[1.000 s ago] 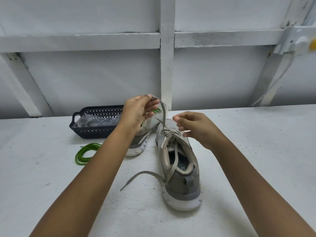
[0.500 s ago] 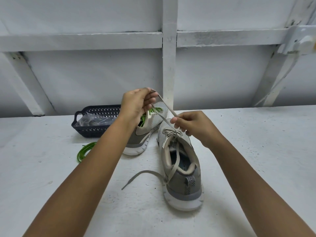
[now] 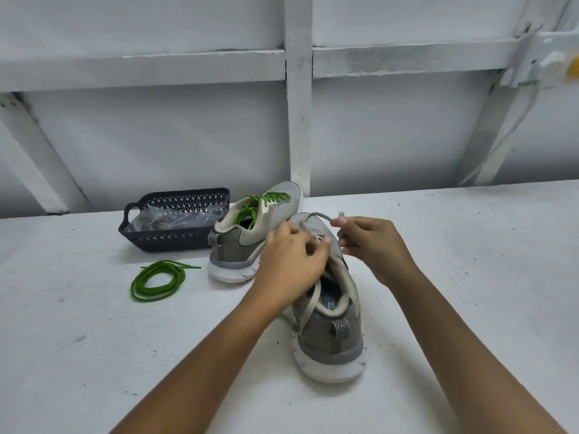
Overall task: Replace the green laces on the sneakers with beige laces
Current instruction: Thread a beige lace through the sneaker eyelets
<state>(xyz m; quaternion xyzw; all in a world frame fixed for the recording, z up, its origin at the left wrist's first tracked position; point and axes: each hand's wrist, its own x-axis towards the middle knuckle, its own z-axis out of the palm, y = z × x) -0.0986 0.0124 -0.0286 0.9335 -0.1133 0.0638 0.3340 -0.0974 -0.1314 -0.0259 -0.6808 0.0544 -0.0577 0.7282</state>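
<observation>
On a white table (image 3: 94,355), the near sneaker (image 3: 329,343) points away, partly threaded with a beige lace (image 3: 322,216). The right hand (image 3: 372,249) pinches the lace tip above the toe. The left hand (image 3: 291,261) curls over the eyelets, but blur hides whether it grips anything. Behind stands the other sneaker (image 3: 247,236), its green laces (image 3: 271,197) in place. Likely risks: the pinched tip slipping free or missing its eyelet, or a skipped hole leaving uneven ends

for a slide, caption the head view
Left hand and right hand thread a beige lace into near sneaker; far sneaker has green laces.
</observation>
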